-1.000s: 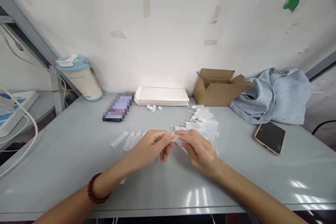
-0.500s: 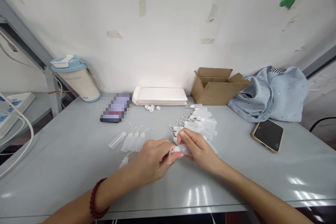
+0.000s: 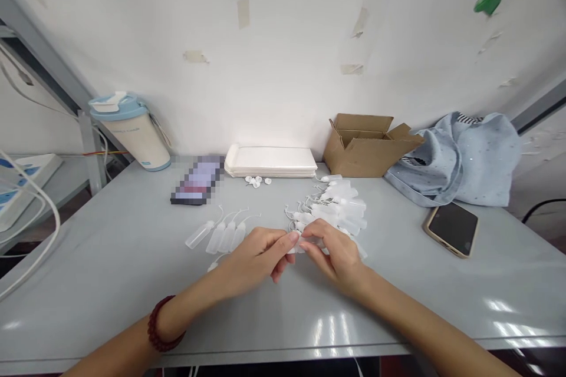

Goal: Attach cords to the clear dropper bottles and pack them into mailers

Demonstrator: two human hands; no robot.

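My left hand [image 3: 269,253] pinches a small translucent bottle [image 3: 298,242] near the middle of the grey table, its thumb on top. Fingers of my right hand [image 3: 333,253] curl round the other end of that bottle, thumb and fingertips close to it; much of it is hidden. Just behind my right hand lies a pile of similar bottles [image 3: 349,209] with thin curled tails. Left of my left hand, several more bottles [image 3: 226,237] lie side by side, and another [image 3: 213,266] is partly covered by my left forearm.
Small white caps [image 3: 256,181] lie before a white stack [image 3: 272,162]. Behind are an open cardboard box [image 3: 367,156], a blue bag [image 3: 481,159] and a tumbler [image 3: 137,135]. One phone [image 3: 453,228] lies right, another [image 3: 197,181], blurred, left. White cables [image 3: 46,200] hang at the left edge.
My left hand has turned, with its thumb now over the bottle and fingers beneath. My right thumb and fingers have spread slightly and shifted along the bottle. The view has moved a little.
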